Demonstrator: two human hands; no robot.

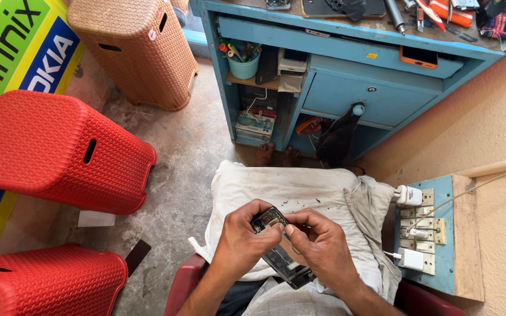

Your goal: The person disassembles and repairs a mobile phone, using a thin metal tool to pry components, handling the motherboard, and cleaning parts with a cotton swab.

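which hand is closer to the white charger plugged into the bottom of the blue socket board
Right. The right hand sits just left of the white charger on the blue socket board; the left hand is farther left, across the opened black phone both hands hold.

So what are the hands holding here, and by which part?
Both hold an opened phone over the lap. The left hand and the right hand pinch its upper end; its lower end sticks out free.
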